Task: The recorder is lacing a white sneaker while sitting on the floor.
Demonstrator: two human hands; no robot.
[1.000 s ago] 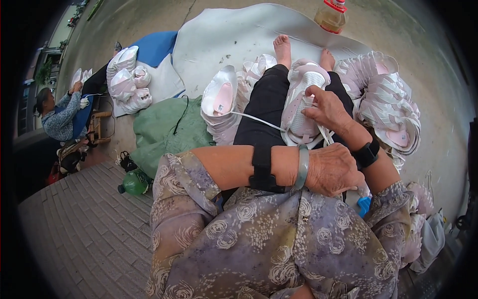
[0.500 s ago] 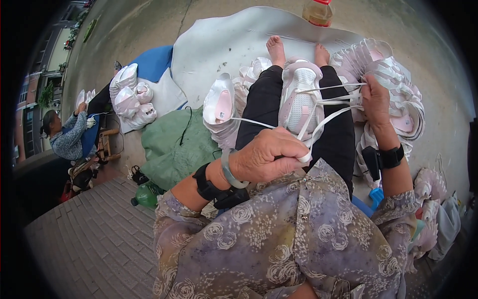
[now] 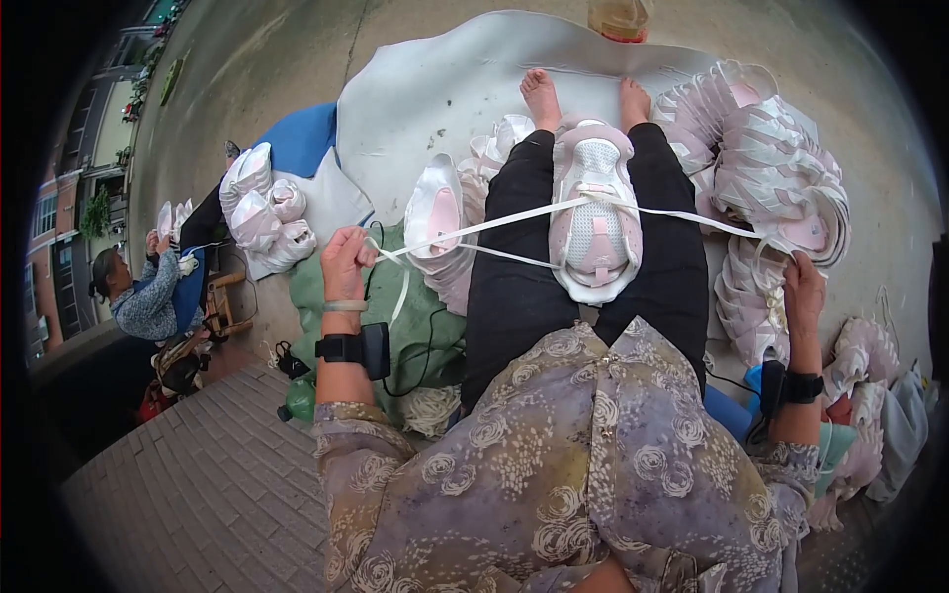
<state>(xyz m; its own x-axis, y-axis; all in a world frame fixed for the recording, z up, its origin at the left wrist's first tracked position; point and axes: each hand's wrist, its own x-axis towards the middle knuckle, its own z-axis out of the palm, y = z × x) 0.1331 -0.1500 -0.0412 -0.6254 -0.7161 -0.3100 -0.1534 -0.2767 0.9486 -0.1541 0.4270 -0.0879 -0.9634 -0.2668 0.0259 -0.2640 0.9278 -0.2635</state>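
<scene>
A white and pink shoe upper (image 3: 597, 242) lies across my black-trousered thighs, its laced front pointing away from me. From its eyelets a white shoelace (image 3: 504, 217) runs out taut to both sides. My left hand (image 3: 346, 262), out at the left, is closed on one end, and a loose tail hangs beneath the fingers. Far to the right, my right hand (image 3: 805, 292) pinches the other end beside the stacked uppers. A thinner strand stretches from the shoe's left side toward my left hand.
Nested shoe uppers (image 3: 771, 158) are piled at right, with others (image 3: 435, 208) at left. A green sack (image 3: 395, 336), a green bottle (image 3: 300, 397) and a white sheet (image 3: 435, 89) surround me. Another person (image 3: 148, 292) sits at far left holding a shoe. A jar (image 3: 620, 20) stands ahead.
My hands have moved apart, left hand outward to the left and right hand outward and nearer me. The lace, formerly looped close over the shoe, is now stretched wide across it.
</scene>
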